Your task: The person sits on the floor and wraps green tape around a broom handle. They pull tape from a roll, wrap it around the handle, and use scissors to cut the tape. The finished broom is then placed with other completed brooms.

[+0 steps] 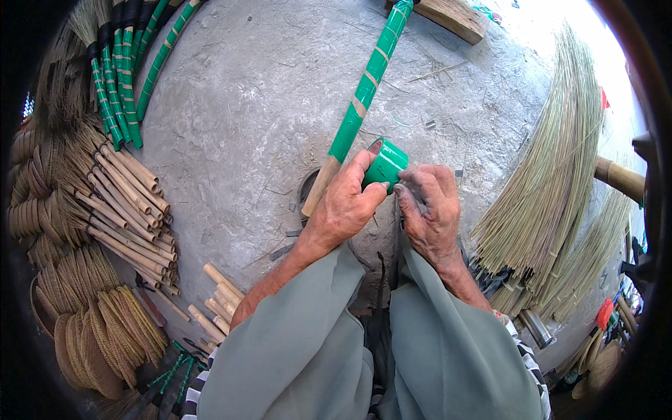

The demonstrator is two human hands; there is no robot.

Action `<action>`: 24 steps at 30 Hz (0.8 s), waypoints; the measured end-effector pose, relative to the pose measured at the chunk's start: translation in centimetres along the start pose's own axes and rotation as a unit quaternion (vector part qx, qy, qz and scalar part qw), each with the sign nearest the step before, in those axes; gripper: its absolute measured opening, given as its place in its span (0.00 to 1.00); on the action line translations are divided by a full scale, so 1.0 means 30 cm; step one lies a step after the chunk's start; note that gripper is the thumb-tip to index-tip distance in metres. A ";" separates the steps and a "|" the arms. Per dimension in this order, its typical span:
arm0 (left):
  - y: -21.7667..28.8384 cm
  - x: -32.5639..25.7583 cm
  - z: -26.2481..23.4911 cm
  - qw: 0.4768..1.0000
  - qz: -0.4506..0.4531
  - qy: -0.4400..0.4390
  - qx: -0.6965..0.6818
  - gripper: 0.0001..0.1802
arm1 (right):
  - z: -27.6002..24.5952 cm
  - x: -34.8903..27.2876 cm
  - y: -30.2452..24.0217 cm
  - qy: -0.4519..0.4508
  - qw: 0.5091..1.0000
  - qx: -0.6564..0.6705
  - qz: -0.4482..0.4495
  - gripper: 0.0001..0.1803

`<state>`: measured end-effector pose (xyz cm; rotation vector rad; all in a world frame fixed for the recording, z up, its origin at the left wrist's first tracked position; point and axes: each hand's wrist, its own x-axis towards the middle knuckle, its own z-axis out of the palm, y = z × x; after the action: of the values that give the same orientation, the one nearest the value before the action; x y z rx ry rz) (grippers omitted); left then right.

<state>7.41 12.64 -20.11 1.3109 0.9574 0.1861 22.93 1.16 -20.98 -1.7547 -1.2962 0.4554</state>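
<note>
A roll of green tape point(389, 164) is held up in front of my knees. My left hand point(344, 199) is closed on its left side, thumb and fingers gripping the rim. Thumb and index finger of my right hand point(432, 206) are pinched together at the roll's right edge; whether a tape end lies between them is too small to tell. Behind my left hand a broom handle point(364, 94) slants from the top of the view. Green tape winds round it in a spiral, and its bare tan lower end point(320, 189) passes close beside my left wrist.
Several green-wrapped broom handles point(126, 84) lie at the far left, above a stack of bare-handled brooms point(129, 210). Coiled braided bundles point(84, 329) sit below. Loose broom straw point(546, 175) is heaped at right. A wooden block point(448, 17) lies on the concrete floor point(231, 91).
</note>
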 end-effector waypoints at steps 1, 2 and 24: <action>-0.002 -0.002 0.000 1.000 -0.002 0.003 0.002 0.14 | 0.001 0.000 0.002 -0.002 1.000 -0.009 -0.015 0.16; -0.003 -0.002 -0.001 1.000 -0.005 0.005 0.008 0.15 | 0.002 0.001 0.005 -0.008 0.999 -0.018 -0.027 0.17; 0.017 -0.032 -0.021 0.999 -0.040 -0.011 0.019 0.15 | 0.005 -0.023 -0.002 0.013 0.998 0.039 0.054 0.12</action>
<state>6.59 12.68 -19.16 1.3038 0.9973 0.0919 22.54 0.62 -21.16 -1.7645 -1.1553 0.5362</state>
